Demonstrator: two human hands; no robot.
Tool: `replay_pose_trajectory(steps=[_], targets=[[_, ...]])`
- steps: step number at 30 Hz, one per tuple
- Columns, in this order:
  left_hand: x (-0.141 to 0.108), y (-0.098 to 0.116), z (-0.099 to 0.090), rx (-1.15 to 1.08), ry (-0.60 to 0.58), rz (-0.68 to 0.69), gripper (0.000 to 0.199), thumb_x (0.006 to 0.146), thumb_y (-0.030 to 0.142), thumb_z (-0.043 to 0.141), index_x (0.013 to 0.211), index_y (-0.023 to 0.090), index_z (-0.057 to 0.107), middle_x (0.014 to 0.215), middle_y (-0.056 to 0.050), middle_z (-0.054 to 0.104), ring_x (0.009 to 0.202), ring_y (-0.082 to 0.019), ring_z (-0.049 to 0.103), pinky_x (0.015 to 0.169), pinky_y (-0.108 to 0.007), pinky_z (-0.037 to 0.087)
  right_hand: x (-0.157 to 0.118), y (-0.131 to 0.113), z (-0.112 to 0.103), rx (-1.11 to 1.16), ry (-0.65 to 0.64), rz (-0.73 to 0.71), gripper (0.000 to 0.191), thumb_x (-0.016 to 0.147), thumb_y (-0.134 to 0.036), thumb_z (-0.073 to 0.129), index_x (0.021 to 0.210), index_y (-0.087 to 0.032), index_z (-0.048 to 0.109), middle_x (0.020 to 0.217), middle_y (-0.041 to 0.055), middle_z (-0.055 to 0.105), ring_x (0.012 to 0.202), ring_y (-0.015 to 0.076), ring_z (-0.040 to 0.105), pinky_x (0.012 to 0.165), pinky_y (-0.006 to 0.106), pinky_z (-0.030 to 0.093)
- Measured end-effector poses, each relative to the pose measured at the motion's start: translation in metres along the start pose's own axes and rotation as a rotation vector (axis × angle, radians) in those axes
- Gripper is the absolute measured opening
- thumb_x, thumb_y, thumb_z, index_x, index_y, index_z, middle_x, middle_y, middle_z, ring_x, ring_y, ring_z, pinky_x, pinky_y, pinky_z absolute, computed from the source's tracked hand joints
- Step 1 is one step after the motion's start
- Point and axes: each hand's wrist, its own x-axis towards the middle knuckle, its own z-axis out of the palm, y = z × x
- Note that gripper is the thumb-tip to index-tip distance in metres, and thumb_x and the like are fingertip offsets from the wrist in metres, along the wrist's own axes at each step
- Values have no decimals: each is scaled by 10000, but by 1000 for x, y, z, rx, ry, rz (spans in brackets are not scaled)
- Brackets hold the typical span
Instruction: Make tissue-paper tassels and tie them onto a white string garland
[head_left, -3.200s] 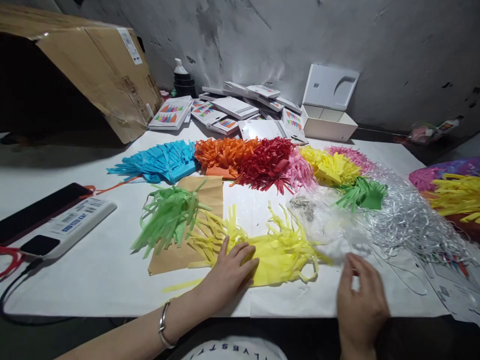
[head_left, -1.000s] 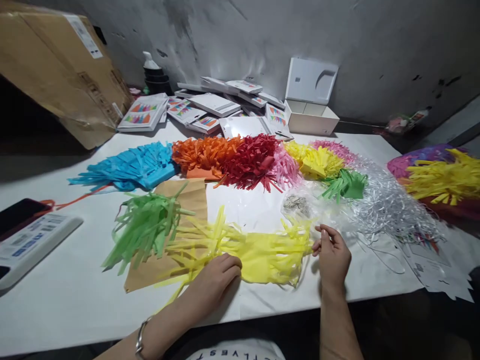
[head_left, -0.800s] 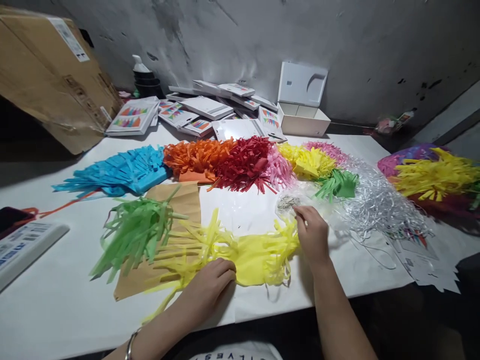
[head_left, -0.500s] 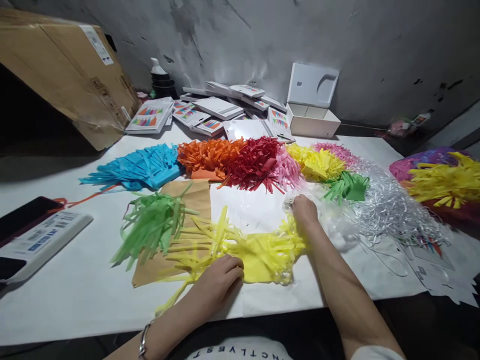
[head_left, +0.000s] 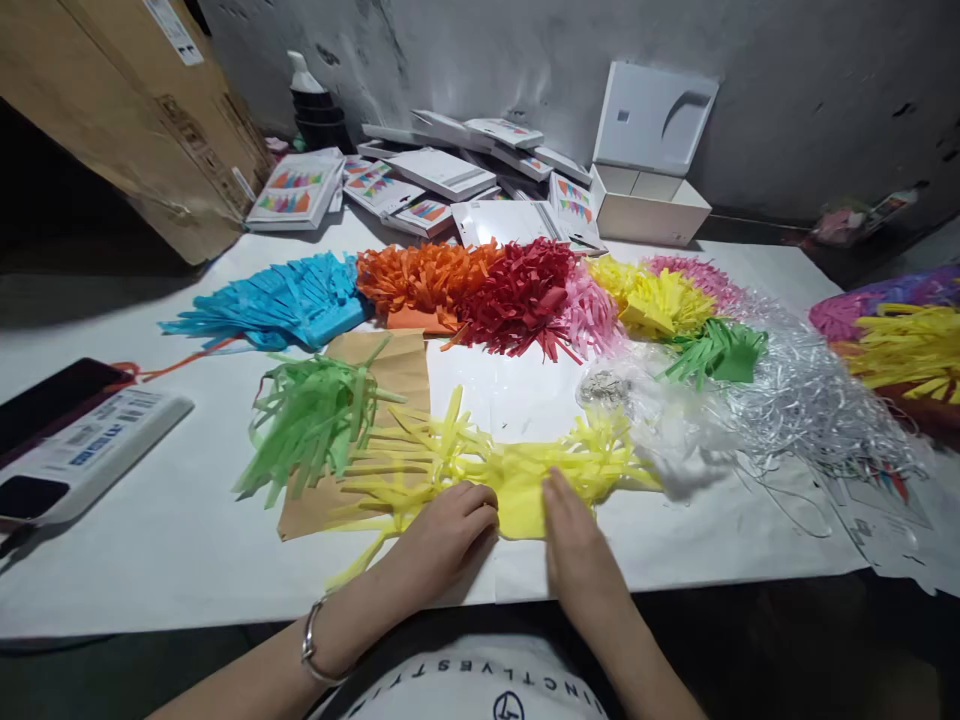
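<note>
A fringed sheet of yellow tissue paper (head_left: 521,500) lies spread in front of me, its strips fanning out to left and right around an uncut middle band. My left hand (head_left: 454,525) has its fingers curled and pressed down on the band's left side. On the right side, my right hand (head_left: 577,545) rests with fingers stretched out over the paper. A green tissue tassel (head_left: 311,415) lies to the left, partly over a sheet of brown paper (head_left: 307,505). Beyond my right hand is a clear plastic bag (head_left: 667,430) with a small greyish clump (head_left: 604,388) at its edge.
Bunches of blue (head_left: 277,305), orange (head_left: 427,285) and red fringe (head_left: 517,295) line the back, with silver tinsel (head_left: 810,390) at right. Behind them are flat printed boxes (head_left: 442,175) and an open white box (head_left: 652,205). A phone (head_left: 60,405) and white device (head_left: 105,455) lie left.
My right hand has come back from the plastic bag onto the yellow tissue, whose right-hand strips now spread further out. My left hand stays on the paper. The head view has tilted down slightly.
</note>
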Motion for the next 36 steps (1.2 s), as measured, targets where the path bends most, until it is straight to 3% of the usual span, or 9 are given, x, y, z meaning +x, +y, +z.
replay_pose_trajectory(steps=[3, 5, 9, 11, 17, 22, 25, 31, 36], targets=[[0, 1, -1, -17, -18, -15, 209, 962, 108, 444, 867, 174, 618, 948, -86, 651, 839, -197, 579, 737, -307, 492, -11, 24, -1, -113, 223, 226, 387, 978, -100, 389, 1321, -99, 570, 1309, 215, 617, 1233, 296, 587, 988, 472, 537], [0, 1, -2, -26, -22, -10, 197, 965, 122, 449, 875, 173, 617, 956, -89, 652, 848, -203, 580, 749, -317, 492, -14, 28, -10, -97, 273, 162, 327, 975, -124, 473, 1272, -153, 607, 1230, 171, 657, 1157, 278, 616, 982, 465, 525], [3, 2, -6, -42, -71, -40, 189, 967, 145, 462, 864, 171, 619, 956, -89, 654, 852, -205, 586, 754, -318, 491, -10, 13, -15, -29, 65, -187, 289, 948, -94, 531, 1200, -187, 637, 1147, 117, 691, 1063, 263, 615, 959, 463, 484], [4, 2, -10, -64, -92, -64, 197, 974, 162, 463, 866, 173, 628, 958, -85, 653, 855, -200, 591, 758, -309, 491, -7, 8, -8, -17, 13, -252, 239, 949, -70, 515, 1119, -168, 653, 1039, 100, 709, 959, 237, 620, 902, 424, 484], [2, 0, -18, -134, -139, -82, 201, 1004, 246, 471, 948, 182, 653, 1024, -74, 657, 933, -200, 601, 817, -307, 493, -1, 11, -3, 158, 82, -142, 106, 959, -109, 545, 960, -170, 632, 888, 62, 675, 844, 193, 591, 823, 372, 451], [4, 0, -17, -103, -174, -106, 195, 1000, 245, 478, 927, 181, 647, 1011, -70, 641, 914, -195, 592, 804, -304, 491, 0, 17, -16, 113, -70, -218, 142, 962, -124, 527, 1053, -156, 631, 1002, 99, 676, 932, 226, 570, 846, 388, 443], [5, -1, -15, -93, -183, -98, 171, 991, 239, 491, 937, 181, 642, 1014, -75, 633, 914, -199, 589, 799, -306, 491, -2, 21, -12, 87, -18, -239, 178, 953, -60, 504, 997, -165, 640, 917, 74, 680, 870, 208, 570, 827, 381, 431], [7, 0, -16, -39, -200, -125, 153, 953, 329, 586, 987, 190, 638, 1029, -82, 631, 922, -226, 590, 792, -331, 500, -1, 20, -5, 258, 66, -36, 96, 921, -115, 612, 884, -195, 650, 855, 35, 659, 829, 194, 575, 819, 367, 410], [12, 3, -17, -17, -215, -160, 182, 940, 355, 611, 957, 177, 643, 1000, -76, 632, 898, -225, 598, 762, -322, 491, 7, 22, -13, 347, -80, 114, 108, 882, -131, 667, 813, -215, 663, 823, 3, 667, 812, 189, 591, 795, 342, 391]])
